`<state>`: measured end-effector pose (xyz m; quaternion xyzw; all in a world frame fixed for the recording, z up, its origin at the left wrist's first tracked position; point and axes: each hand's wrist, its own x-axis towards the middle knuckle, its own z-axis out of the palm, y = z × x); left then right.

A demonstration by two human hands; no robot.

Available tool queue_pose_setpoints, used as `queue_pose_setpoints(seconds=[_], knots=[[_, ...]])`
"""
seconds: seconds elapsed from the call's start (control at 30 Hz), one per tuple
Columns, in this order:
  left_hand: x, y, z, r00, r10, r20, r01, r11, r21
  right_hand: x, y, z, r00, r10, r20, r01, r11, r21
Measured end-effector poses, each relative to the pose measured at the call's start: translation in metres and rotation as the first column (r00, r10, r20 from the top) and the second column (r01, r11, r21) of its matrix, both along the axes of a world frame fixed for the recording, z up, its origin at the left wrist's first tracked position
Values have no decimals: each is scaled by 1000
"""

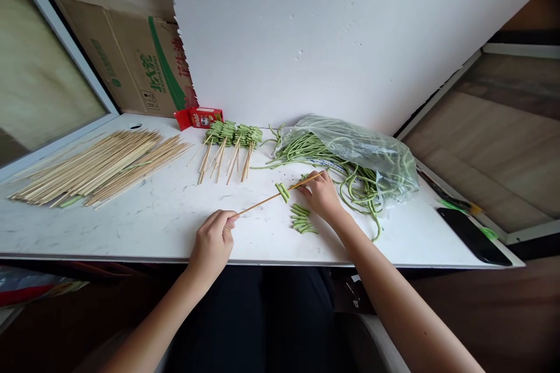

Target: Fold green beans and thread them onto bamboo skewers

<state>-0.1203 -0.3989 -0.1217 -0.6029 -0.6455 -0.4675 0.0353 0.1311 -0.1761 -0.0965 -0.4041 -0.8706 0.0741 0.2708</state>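
My left hand (213, 242) is closed round the near end of a bamboo skewer (258, 204), which slants up to the right. Two or so short green bean pieces (282, 192) are threaded crosswise on it. At the far end, the fingers of my right hand (321, 193) are closed on the skewer; what lies under the fingertips is partly hidden. Just below that hand, several cut bean pieces (301, 220) lie in a small group on the white tabletop (262, 245). A few more bits show behind the right fingers.
Many bare bamboo skewers (105, 166) lie spread at the left. Filled bean skewers (234, 134) are stacked at the back beside a red box (205, 118). Long beans (315, 148) spill from a clear plastic bag (371, 151). A black phone (472, 236) lies near the right edge.
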Motion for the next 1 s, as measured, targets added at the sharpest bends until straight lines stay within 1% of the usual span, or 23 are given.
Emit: queue_pose_setpoints(seconds=[0.07,0.1,0.13,0.17,0.2,0.23,0.27,0.3,0.33,0.37,0.4,0.47,0.53,0.6,0.73,0.9,1.0], knots=[[0,0,1,1000,-6,9,6,1000,0,4,-3,4,991,-17,-134,10,999,-54],[-1,0,1,1000,-8,11,8,1000,-1,9,-6,5,969,-46,-243,16,992,-125],[-1,0,1,1000,-10,12,10,1000,-2,15,-11,7,926,-93,-365,9,974,-227],[-1,0,1,1000,-12,11,12,1000,-5,22,-17,8,861,-159,-483,-23,936,-350],[-1,0,0,1000,-16,9,16,1000,-9,29,-24,9,780,-228,-582,-92,879,-468],[-2,-1,-1,1000,-22,4,22,1000,-13,35,-31,9,705,-280,-651,-188,811,-553],[-2,-1,-1,1000,-30,-2,30,999,-18,41,-38,9,640,-322,-697,-283,745,-604],[-2,-1,-2,999,-41,-11,41,999,-22,47,-44,8,590,-352,-726,-365,686,-629],[-2,-2,-3,998,-52,-20,51,998,-25,51,-50,7,556,-374,-742,-426,639,-641],[-2,-2,-4,998,-62,-30,61,998,-27,54,-54,7,530,-393,-751,-466,605,-646],[-3,-2,-5,997,-69,-40,68,997,-26,57,-58,6,506,-413,-757,-491,584,-647],[-3,-3,-6,995,-80,-60,79,997,-22,60,-62,3,467,-441,-767,-524,561,-641],[-3,-3,-7,993,-85,-78,83,996,-16,62,-63,1,431,-456,-779,-543,558,-627],[-3,-4,-7,992,-86,-95,85,996,-12,62,-63,0,416,-459,-785,-558,552,-619],[-3,-4,-7,990,-75,-119,75,997,-10,63,-63,-1,442,-447,-778,-557,542,-629],[-2,-3,-7,990,-59,-130,58,998,-10,63,-63,-3,471,-395,-789,-557,561,-613],[-2,-3,-6,989,-54,-134,52,999,-18,64,-62,-4,473,-401,-784,-549,562,-619]])
